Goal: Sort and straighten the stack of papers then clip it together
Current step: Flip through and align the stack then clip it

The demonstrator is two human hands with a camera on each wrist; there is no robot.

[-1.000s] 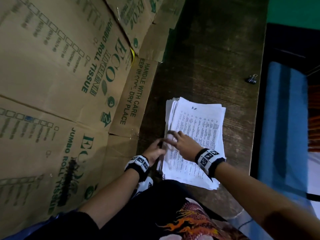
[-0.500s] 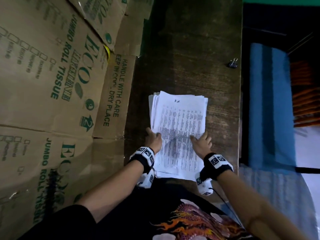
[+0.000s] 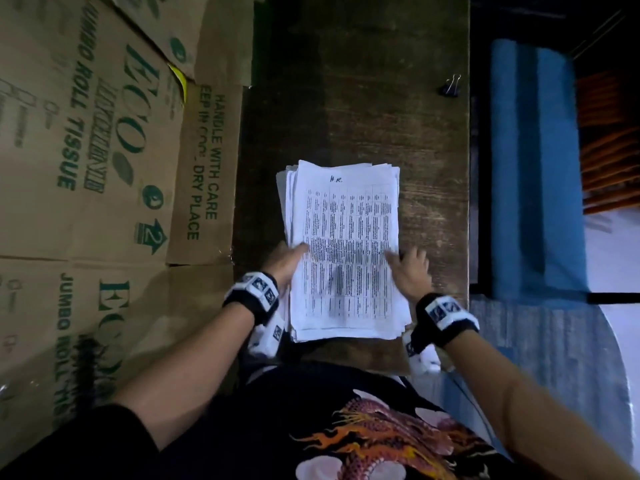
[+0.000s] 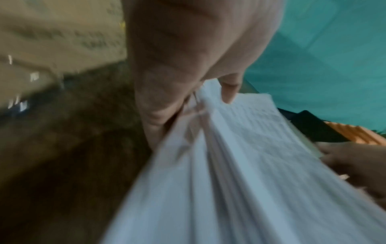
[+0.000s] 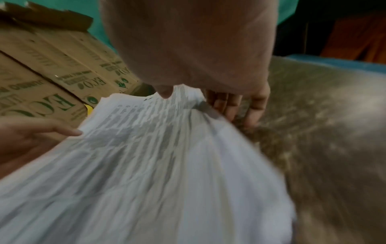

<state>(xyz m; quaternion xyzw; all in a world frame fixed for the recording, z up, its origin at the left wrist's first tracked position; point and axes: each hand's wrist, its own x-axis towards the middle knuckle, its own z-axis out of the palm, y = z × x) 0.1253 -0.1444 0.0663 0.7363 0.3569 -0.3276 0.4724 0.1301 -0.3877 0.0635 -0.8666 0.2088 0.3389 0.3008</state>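
Observation:
A stack of printed papers [image 3: 343,216] lies on the dark wooden table [image 3: 353,98], its sheets slightly fanned along the left and top edges. My left hand [image 3: 294,252] holds the stack's left edge, thumb on the top sheet and fingers against the side [image 4: 154,125]. My right hand [image 3: 405,258] holds the right edge the same way, with its thumb [image 5: 165,92] on the top sheet and its fingers [image 5: 231,105] down beside the edge. Both wrist views are blurred. A black binder clip [image 3: 452,86] sits alone near the table's far right edge.
Cardboard boxes [image 3: 104,150] printed "ECO JUMBO ROLL TISSUE" stand along the table's left side. Beyond the table's right edge [image 3: 469,168] hangs a blue cloth [image 3: 533,161], with an orange thing [image 3: 609,143] past it. My lap in a dragon-print shirt [image 3: 363,441] is at the near edge.
My right hand moved from the stack's left part across to its right edge. My left hand stays at the left edge. The stack now lies straighter along the table.

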